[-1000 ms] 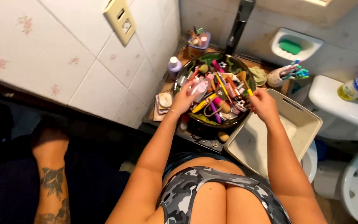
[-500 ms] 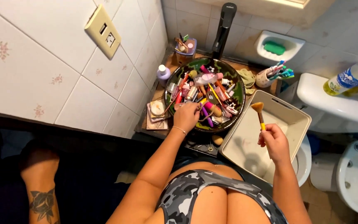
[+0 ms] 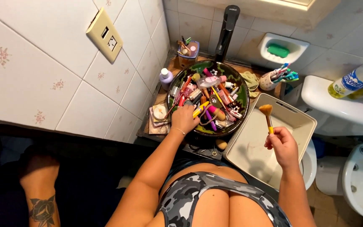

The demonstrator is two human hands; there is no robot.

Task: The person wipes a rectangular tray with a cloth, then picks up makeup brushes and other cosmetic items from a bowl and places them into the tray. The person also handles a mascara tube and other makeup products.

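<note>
**Brush held over the tray, other hand in the basin**

I see my right hand (image 3: 283, 145) pinching a yellow-handled makeup brush (image 3: 267, 116) upright above the white plastic tray (image 3: 248, 147). My left hand (image 3: 184, 119) rests in the dark round basin (image 3: 243, 98) full of cosmetics, fingers curled; whether its grip encloses anything I cannot tell.

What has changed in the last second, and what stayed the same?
The right hand lifted a yellow-handled makeup brush out of the bowl and drew it back over the white bin. The left hand slid toward the bowl's near left edge. The bowl, bin and toothbrush cup stayed put.
</note>
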